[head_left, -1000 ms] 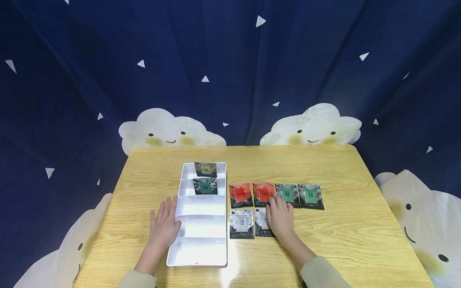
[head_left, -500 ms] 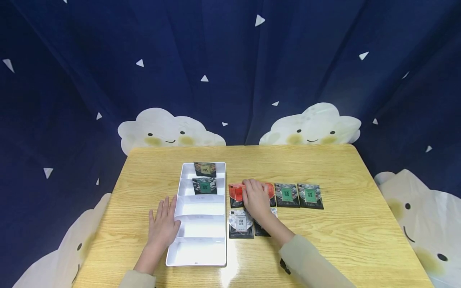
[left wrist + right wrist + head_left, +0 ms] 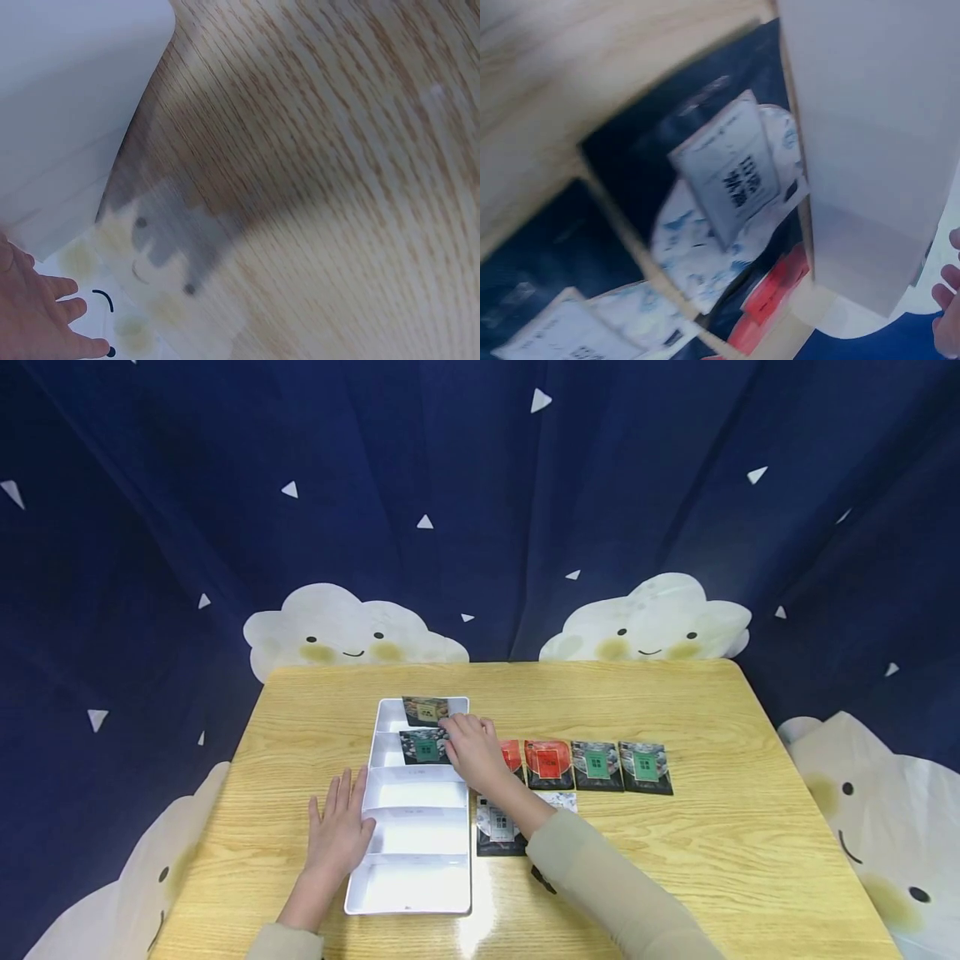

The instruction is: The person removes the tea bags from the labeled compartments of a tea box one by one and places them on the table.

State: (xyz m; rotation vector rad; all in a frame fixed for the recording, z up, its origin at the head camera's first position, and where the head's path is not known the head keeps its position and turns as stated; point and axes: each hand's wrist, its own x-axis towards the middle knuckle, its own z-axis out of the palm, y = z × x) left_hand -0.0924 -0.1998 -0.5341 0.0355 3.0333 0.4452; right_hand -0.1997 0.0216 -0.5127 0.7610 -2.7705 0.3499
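A white tray [image 3: 408, 893] with several compartments stands left of centre on the table. Upright in its far compartment is a dark sachet with a gold label [image 3: 422, 712]; a dark sachet with a green label [image 3: 422, 747] stands in the compartment nearer me. My right hand [image 3: 476, 756] reaches over the tray's right rim, fingertips at the right edges of these two sachets. In the right wrist view, only some fingertips [image 3: 949, 289] show beyond the tray wall, nothing visible between them. My left hand [image 3: 337, 827] lies flat with spread fingers against the tray's left side.
Right of the tray lie two red sachets [image 3: 549, 763], two flat green-labelled sachets [image 3: 645, 767] and two white-and-black sachets [image 3: 498, 827], partly covered by my right arm. A dark blue curtain [image 3: 495, 510] with clouds hangs behind the wooden table [image 3: 735, 860].
My right hand has moved left, from beside the red and green sachets, across the red ones to the tray's far right side. My left hand and the sachets have stayed put.
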